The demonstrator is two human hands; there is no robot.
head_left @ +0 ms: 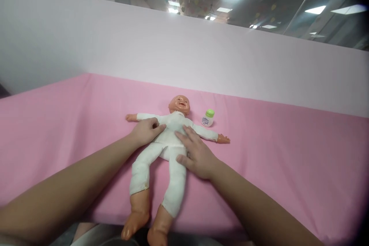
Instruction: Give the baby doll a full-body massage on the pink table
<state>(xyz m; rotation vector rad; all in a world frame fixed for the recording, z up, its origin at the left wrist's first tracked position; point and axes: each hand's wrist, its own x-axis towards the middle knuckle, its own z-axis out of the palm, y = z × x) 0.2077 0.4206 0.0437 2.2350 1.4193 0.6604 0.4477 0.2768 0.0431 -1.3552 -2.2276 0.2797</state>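
A baby doll [165,150] in a white one-piece suit lies on its back on the pink sheet [273,153], arms spread, feet hanging over the near edge. My left hand [147,130] rests on the doll's upper chest and shoulder, fingers curled and pressed against the cloth. My right hand [196,152] lies flat on the doll's other side at the waist, fingers stretched out and thumb against the hip. Neither hand holds a separate object.
A small white bottle with a green cap [208,118] stands upright on the sheet just right of the doll's head. A pale lilac partition [201,50] rises behind the table. The sheet's near edge runs below the doll's feet.
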